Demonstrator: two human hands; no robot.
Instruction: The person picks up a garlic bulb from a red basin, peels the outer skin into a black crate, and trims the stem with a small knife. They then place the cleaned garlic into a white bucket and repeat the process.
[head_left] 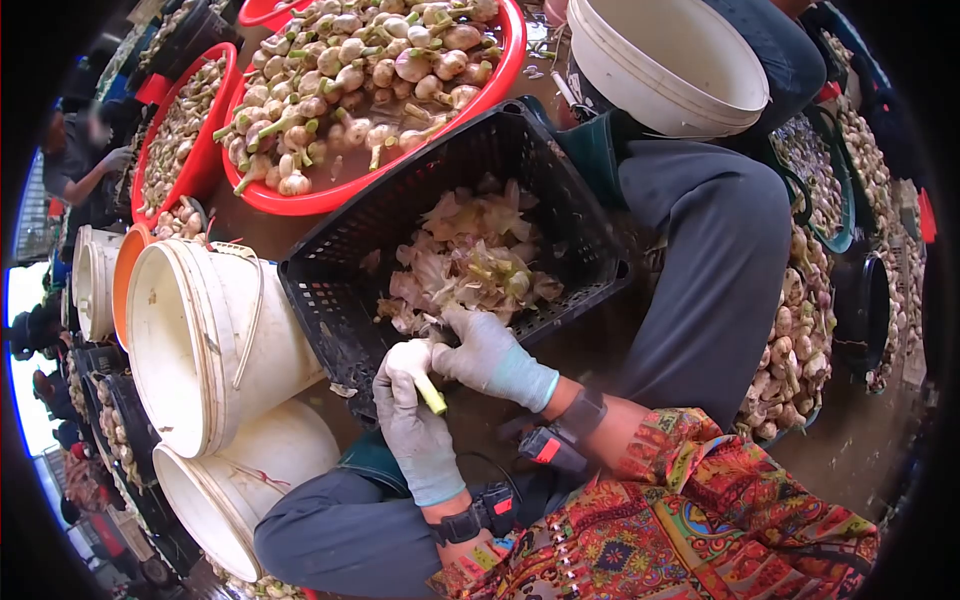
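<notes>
My left hand point(408, 430), in a grey glove with a light blue cuff, is closed around a pale garlic bulb point(411, 357). The bulb's cut green stem points down toward my lap. My right hand point(487, 354), gloved the same way, is pinched shut against the bulb's right side; what its fingers hold, if anything, is hidden. Both hands are at the near edge of a black plastic crate point(335, 268). Inside the crate lies a heap of loose garlic skins point(470, 255), pinkish and papery.
A red tub point(513, 62) of garlic bulbs in murky water stands beyond the crate. White buckets point(225, 345) lie tipped at left; another white bucket point(625, 75) is at upper right. Garlic heaps point(800, 345) lie right of my bent knee. Another person's gloved hand point(116, 160) shows far left.
</notes>
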